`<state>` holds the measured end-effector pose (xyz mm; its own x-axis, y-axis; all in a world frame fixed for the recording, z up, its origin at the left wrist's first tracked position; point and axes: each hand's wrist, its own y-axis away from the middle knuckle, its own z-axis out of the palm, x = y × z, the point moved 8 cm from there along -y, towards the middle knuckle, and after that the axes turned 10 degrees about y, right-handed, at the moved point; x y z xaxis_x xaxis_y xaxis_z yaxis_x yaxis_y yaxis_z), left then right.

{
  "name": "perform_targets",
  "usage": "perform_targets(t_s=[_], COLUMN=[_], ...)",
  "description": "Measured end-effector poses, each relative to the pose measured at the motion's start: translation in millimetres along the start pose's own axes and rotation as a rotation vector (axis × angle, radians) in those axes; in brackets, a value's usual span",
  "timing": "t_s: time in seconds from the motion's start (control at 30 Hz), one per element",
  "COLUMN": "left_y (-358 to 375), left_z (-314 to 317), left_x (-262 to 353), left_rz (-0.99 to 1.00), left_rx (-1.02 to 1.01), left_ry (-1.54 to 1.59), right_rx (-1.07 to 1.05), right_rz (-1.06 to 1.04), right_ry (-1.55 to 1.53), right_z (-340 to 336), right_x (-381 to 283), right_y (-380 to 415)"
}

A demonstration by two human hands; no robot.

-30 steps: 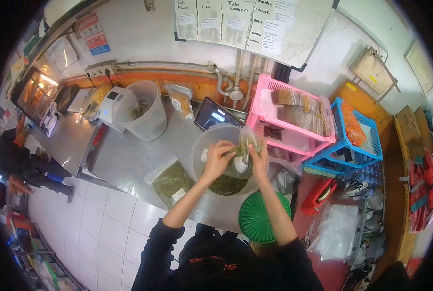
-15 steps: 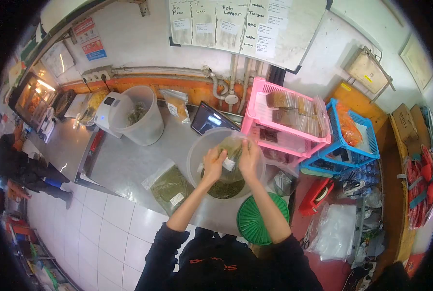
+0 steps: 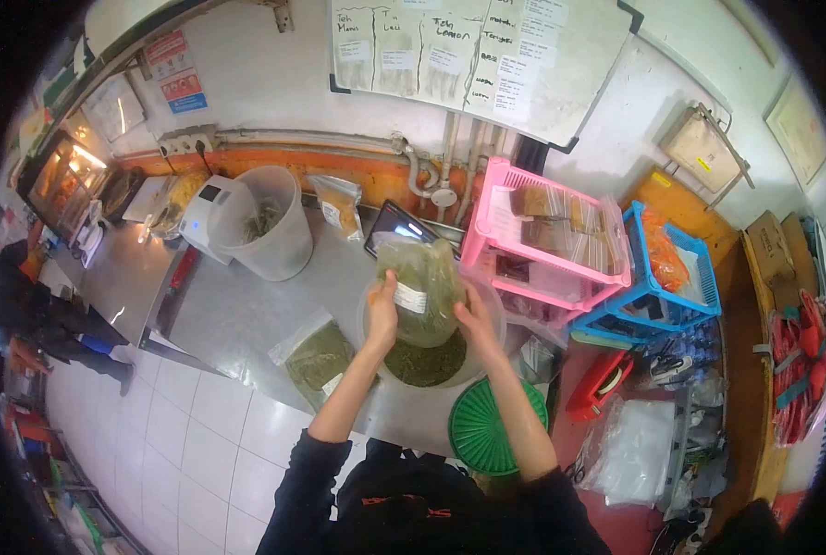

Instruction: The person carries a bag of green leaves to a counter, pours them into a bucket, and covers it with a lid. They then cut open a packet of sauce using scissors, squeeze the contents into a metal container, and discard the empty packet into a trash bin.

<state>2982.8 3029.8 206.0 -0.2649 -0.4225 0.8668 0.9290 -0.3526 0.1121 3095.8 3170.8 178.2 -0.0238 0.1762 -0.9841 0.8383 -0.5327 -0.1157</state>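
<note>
A clear plastic bag of green powder or dried herb [image 3: 424, 310] with a white label is held up between my two hands. My left hand [image 3: 382, 314] grips its left side, and my right hand [image 3: 473, 319] grips its right side. Directly below is a translucent round tub [image 3: 492, 335] with dark green herb [image 3: 427, 363] at the bottom. The bag covers part of the tub's far rim. Left of the tub lies a second bag of green herb [image 3: 319, 361], flat on the steel counter. A green ribbed lid [image 3: 489, 430] sits under my right forearm.
Behind the tub leans a tablet [image 3: 399, 227]. A clear bucket [image 3: 279, 231] and a white scale-like device [image 3: 211, 217] stand at the left. Pink [image 3: 542, 250] and blue baskets [image 3: 677, 268] are at right, with a red sealer [image 3: 601, 384] nearer. A person [image 3: 48, 314] is at far left.
The bag has risen from inside the tub and now stands fuller in view above it. Both hands have shifted from its top to its sides.
</note>
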Motion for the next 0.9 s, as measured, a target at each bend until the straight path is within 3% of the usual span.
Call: perform_targets(t_s=[0.1, 0.33, 0.4, 0.53, 0.6, 0.73, 0.9], left_y=[9.1, -0.3, -3.2, 10.8, 15.9, 12.0, 11.4], left_z=[13.0, 8.8, 6.9, 10.8, 13.4, 14.7, 7.4], left_x=[8.8, -33.7, -34.4, -7.1, 1.4, -12.4, -24.0], left_rz=[0.059, 0.11, 0.069, 0.1, 0.15, 0.176, 0.12], left_rx=[-0.058, 0.067, 0.029, -0.018, -0.076, -0.222, -0.199], left_ry=[-0.189, -0.132, -0.158, -0.136, -0.197, -0.234, -0.202], right_rx=[0.012, 0.246, 0.4, 0.464, 0.591, 0.667, 0.686], right_rz=[-0.001, -0.145, 0.021, 0.139, -0.009, -0.007, -0.128], right_ry=[-0.072, 0.133, -0.087, -0.068, -0.049, -0.072, 0.022], right_z=[8.3, 24.6, 14.4, -14.5, -28.0, -31.9, -21.6], right_x=[-22.7, -34.7, -22.7, -1.5, -11.6, -7.4, -23.2], right_y=[0.1, 3.9, 7.1, 1.6, -1.1, -1.4, -2.2])
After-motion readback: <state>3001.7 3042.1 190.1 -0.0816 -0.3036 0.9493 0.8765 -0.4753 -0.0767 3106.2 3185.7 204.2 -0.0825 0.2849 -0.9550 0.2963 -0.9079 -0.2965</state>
